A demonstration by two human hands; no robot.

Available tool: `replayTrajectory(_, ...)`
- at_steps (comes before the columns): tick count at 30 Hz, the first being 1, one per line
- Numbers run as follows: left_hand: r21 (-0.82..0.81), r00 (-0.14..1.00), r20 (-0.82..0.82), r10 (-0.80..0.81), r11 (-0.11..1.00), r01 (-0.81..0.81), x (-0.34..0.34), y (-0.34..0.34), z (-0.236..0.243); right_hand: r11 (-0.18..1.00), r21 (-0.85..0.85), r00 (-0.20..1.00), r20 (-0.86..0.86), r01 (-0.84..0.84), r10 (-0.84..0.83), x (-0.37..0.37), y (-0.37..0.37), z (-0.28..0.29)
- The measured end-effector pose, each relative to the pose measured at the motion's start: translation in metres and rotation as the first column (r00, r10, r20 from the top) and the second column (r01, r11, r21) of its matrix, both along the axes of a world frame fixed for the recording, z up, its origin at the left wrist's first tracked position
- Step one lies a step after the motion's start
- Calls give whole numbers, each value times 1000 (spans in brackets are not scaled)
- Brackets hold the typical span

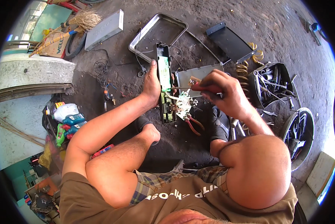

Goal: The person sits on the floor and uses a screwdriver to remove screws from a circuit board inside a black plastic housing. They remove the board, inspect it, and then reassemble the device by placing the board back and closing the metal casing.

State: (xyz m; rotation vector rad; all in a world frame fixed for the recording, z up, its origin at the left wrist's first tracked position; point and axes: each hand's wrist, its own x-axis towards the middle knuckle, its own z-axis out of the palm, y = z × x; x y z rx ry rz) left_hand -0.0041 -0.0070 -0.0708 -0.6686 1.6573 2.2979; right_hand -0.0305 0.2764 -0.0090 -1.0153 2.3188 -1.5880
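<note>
Gripping a long black casing (167,85), the left hand (152,86) faced the right hand (223,91), which held a red-handled screwdriver (199,88) (its shaft (182,88) pointing at the casing's green interior (164,71)).

**Shiny metal, glossy plastic, rough dirt**

The long housing (161,99) at centre looks like matt black plastic; the screwdriver (197,87) has a metal shaft (182,87) and smooth red handle (208,88). Upper centre, the tubular frame (142,30) is shiny bare metal. Left, the bottles (73,119) are glossy plastic; upper left, the broom (85,20) is coarse straw. The ground (219,15) is rough, matt dirt.
</note>
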Motion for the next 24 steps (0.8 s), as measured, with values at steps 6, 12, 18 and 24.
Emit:
replayTrajectory(6,-67,999,-13,-29,997,28,0,1,-2,994,105,989,145,-16,0,-2,5,5)
replayTrajectory(12,-43,1000,-6,0,999,-1,-2,0,4,998,46,988,146,34,-41,0,1,1)
replayTrajectory(18,-56,998,-22,-55,997,54,-3,-3,-4,993,120,1000,22,-9,7,-7,5,-2)
replayTrajectory(24,-96,999,-11,-35,995,34,-5,1,0,995,100,972,234,-7,-17,-5,7,-8)
